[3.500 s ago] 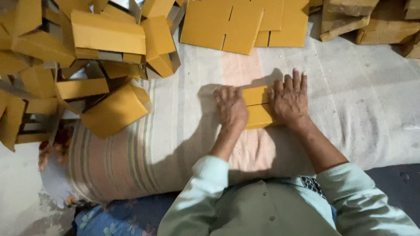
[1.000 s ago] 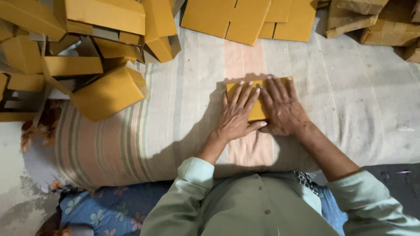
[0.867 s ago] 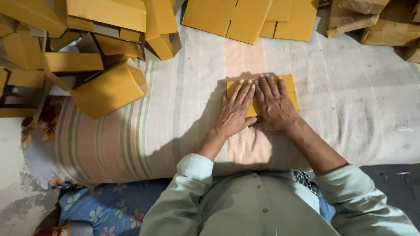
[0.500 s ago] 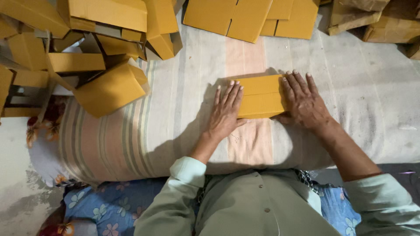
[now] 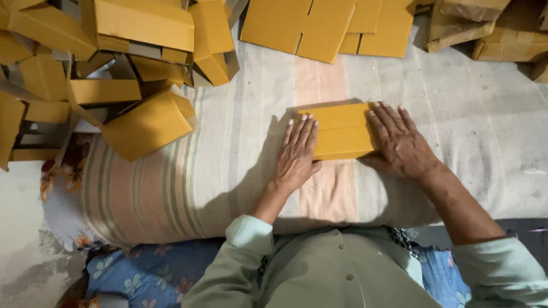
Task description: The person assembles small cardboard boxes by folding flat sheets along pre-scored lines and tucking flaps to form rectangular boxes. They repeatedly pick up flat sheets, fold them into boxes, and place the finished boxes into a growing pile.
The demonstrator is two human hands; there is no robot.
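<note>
A: Nearest the camera, what's there?

B: Person's pale green shirt (image 5: 337, 274), floral blue cloth (image 5: 154, 274) under it on the left. Both forearms reach forward onto a striped blanket (image 5: 188, 188) spread on the floor

A: Hands?

B: Left hand (image 5: 297, 153) flat, palm down, fingers (image 5: 301, 130) straight and close together, fingertips lapping the left end of a folded yellow cardboard piece (image 5: 342, 131). Right hand (image 5: 402, 142) also flat, fingers spread a little, pressing the right end. Neither hand grips anything, just pressing down

A: Where's the cardboard relative to them?

B: Between the two hands, lying flat on the blanket. Long axis runs left-right, tilted slightly up toward the right. A crease runs along it lengthwise. Right hand covers more of it; left only touches the edge, so right is the closer one

A: Farther out?

B: Left side, a loose heap of assembled yellow boxes (image 5: 148, 122), well apart from the hands. Top centre, flat unfolded carton blanks (image 5: 319, 25) lying past the blanket's far edge. Top right corner, brown crumpled cartons (image 5: 502, 34), partly cut off
</note>
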